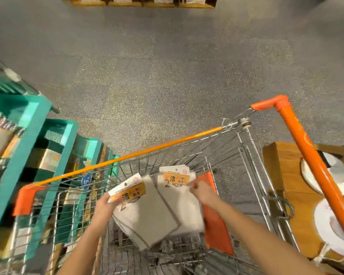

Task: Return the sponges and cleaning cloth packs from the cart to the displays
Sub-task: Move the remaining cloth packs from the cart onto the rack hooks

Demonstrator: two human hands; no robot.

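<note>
Head | cloth packs over cart | teal shelves left | boxes right

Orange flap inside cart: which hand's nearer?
Right. The right hand, pinching the right cloth pack, is just beside the orange flap; the left hand, gripping the left cloth pack, is across both packs from it.

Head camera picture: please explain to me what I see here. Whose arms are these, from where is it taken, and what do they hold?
No machine here: a person wears one camera on the head, looking down at their own bare arms. They stand at a silver wire shopping cart with orange trim. The left hand grips a white cleaning cloth pack with a yellow label; the right hand pinches a second such pack, both over the cart's basket. Teal shelves stand left, brown cardboard boxes right.
</note>
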